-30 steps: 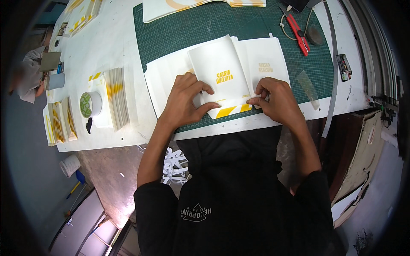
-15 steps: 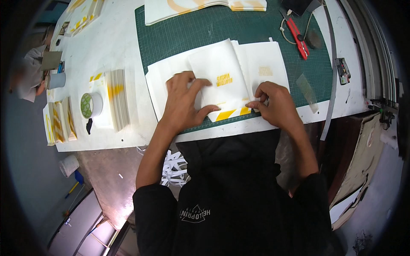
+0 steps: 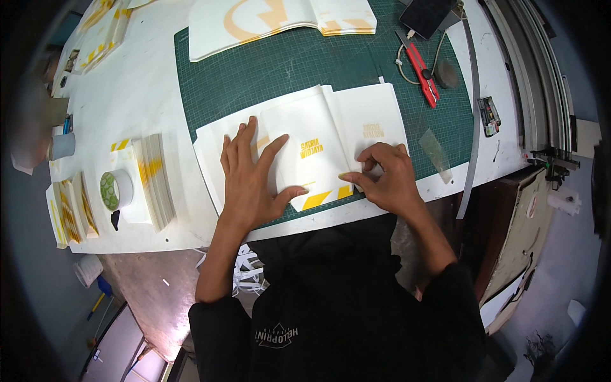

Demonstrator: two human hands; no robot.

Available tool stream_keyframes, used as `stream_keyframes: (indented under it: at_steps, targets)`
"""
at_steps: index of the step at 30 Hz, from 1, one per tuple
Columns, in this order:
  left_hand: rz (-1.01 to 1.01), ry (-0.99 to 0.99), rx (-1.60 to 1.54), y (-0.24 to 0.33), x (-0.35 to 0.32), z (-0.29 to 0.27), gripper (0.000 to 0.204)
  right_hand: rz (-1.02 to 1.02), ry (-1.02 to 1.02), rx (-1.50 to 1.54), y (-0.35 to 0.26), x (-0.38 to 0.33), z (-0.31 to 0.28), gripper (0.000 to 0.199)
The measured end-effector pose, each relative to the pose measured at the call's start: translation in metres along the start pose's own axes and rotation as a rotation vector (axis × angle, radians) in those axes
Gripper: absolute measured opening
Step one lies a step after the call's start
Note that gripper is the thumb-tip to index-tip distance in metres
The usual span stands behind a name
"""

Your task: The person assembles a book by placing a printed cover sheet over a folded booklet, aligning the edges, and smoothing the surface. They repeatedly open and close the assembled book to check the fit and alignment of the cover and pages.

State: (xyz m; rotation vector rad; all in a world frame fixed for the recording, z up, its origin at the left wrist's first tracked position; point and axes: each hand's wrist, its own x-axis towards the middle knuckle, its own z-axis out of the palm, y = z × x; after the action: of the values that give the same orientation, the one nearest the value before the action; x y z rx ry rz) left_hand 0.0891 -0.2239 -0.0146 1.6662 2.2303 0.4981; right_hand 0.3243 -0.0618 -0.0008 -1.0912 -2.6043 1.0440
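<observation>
On the green gridded cutting mat [image 3: 344, 57], your left hand [image 3: 249, 175] spread across white yellow-striped rectangular paper [image 3: 305, 127]; your right hand [image 3: 389, 178] pinched its edge; uneven pull risked creasing.

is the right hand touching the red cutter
Apart: the head view shows paper and green mat between the right hand and the red cutter.

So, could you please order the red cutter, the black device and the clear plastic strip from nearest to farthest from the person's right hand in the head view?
From the right hand:
1. Clear plastic strip, just to its right.
2. Red cutter, above and to the right.
3. Black device, farther up, near the top edge.
</observation>
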Motion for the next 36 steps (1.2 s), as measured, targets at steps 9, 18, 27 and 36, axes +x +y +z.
stream_keyframes:
  at_steps: [9, 18, 27, 36]
  targets:
    - [0.010, -0.010, 0.001, -0.003, 0.000, 0.001, 0.098, -0.033, 0.090, -0.043, -0.003, 0.045, -0.001, 0.039]
    - [0.014, -0.019, 0.025, 0.001, 0.001, -0.003, 0.094, 0.044, 0.099, -0.036, -0.006, 0.142, -0.005, 0.044]
    - [0.010, -0.019, 0.006, 0.002, 0.001, -0.005, 0.091, -0.194, 0.432, 0.318, 0.029, 0.109, -0.018, 0.024]
    - [0.008, -0.018, -0.001, 0.003, 0.002, -0.008, 0.089, -0.252, 0.306, 0.032, 0.021, 0.029, -0.006, 0.012]
